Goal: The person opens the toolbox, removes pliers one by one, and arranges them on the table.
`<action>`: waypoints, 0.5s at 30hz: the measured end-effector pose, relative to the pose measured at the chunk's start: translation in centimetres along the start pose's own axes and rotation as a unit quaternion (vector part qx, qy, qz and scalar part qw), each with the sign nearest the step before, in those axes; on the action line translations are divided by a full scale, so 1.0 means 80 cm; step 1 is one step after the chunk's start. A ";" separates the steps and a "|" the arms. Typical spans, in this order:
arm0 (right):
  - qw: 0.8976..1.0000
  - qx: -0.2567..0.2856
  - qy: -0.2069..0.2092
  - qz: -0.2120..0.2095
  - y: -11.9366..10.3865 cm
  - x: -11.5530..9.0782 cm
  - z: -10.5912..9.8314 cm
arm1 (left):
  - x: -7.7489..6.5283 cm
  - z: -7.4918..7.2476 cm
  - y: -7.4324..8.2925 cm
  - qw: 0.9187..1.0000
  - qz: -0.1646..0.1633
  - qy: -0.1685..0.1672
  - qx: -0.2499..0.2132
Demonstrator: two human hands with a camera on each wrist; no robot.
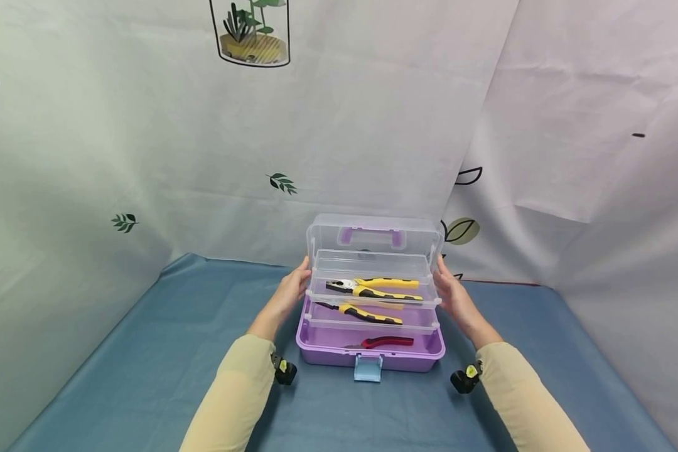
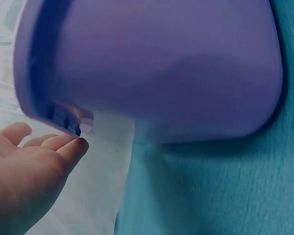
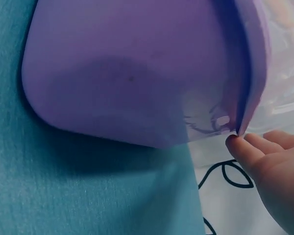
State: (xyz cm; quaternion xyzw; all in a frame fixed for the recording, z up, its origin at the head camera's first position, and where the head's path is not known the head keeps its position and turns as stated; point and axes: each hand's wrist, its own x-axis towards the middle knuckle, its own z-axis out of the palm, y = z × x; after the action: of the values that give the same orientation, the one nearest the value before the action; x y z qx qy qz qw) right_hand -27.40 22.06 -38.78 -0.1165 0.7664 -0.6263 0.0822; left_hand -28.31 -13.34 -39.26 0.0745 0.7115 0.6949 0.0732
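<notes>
A purple toolbox (image 1: 339,356) with its clear lid (image 1: 378,222) raised stands on the blue cloth, its clear tiered trays lifted and spread. Combination pliers (image 1: 387,284) with yellow-and-black handles lie in the upper tray. Slimmer yellow-and-black pliers (image 1: 370,314) lie in the lower one. A red-handled tool (image 1: 388,341) rests in the purple base, its head partly hidden. My left hand (image 1: 289,290) is at the box's left side, extended fingertips (image 2: 78,146) touching the rear rim corner. On the opposite side, my right hand (image 1: 453,295) touches the matching corner with extended fingers.
A light blue latch (image 1: 368,369) hangs down at the box's front. Behind the box, a pale printed curtain (image 1: 373,125) hangs close to the raised lid. Blue cloth (image 1: 164,376) covers the table. A small black device (image 1: 285,371) sits at each wrist.
</notes>
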 end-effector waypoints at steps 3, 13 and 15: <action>1.000 0.026 -0.005 0.000 0.001 0.002 0.000 | 0.000 0.001 -0.001 1.000 -0.002 0.007 -0.004; 1.000 0.028 -0.012 -0.005 -0.001 -0.001 0.000 | -0.001 0.004 0.000 1.000 0.005 0.019 0.000; 1.000 0.026 -0.013 -0.006 -0.001 -0.003 -0.001 | -0.001 0.003 -0.001 1.000 0.007 0.019 0.005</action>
State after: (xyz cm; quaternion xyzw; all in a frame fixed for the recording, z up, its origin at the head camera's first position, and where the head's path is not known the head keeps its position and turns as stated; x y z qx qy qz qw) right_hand -27.16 22.20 -38.67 -0.1269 0.7479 -0.6450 0.0919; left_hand -28.18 -13.09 -39.38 0.0664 0.7154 0.6934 0.0544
